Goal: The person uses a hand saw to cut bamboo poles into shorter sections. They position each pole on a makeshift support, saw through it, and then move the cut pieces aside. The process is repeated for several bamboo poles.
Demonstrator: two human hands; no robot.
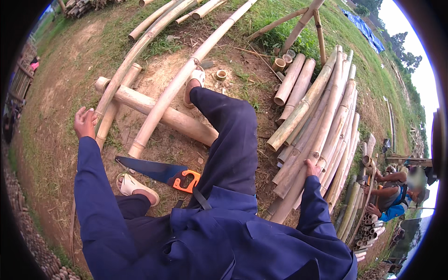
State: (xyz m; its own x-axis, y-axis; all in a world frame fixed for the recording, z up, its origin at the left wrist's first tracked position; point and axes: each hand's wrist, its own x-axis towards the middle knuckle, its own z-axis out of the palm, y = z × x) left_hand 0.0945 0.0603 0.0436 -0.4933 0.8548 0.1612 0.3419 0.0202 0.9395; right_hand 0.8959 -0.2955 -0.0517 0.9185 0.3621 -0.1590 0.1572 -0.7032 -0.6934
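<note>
My left hand (pixel 85 122) is raised beside the near end of a long bamboo pole (pixel 122 70), its fingers loosely bent and apart; whether it touches the pole is hard to make out. On the right, my right hand (pixel 313 169) grips a bamboo pole (pixel 298 190) within a pile of poles. A hand saw (pixel 156 171) with a dark blade and orange handle lies on the ground between my feet. Just beyond it, another bamboo pole (pixel 163 102) rests across a thick bamboo log (pixel 161 114).
The bamboo pile (pixel 343 116) stretches along my right side. A short bamboo ring (pixel 221 74) lies ahead, near a bamboo tripod (pixel 303 25). At the far right another person (pixel 392 191) sits among cut bamboo pieces (pixel 371 233). A blue tarp (pixel 364 28) lies farther back.
</note>
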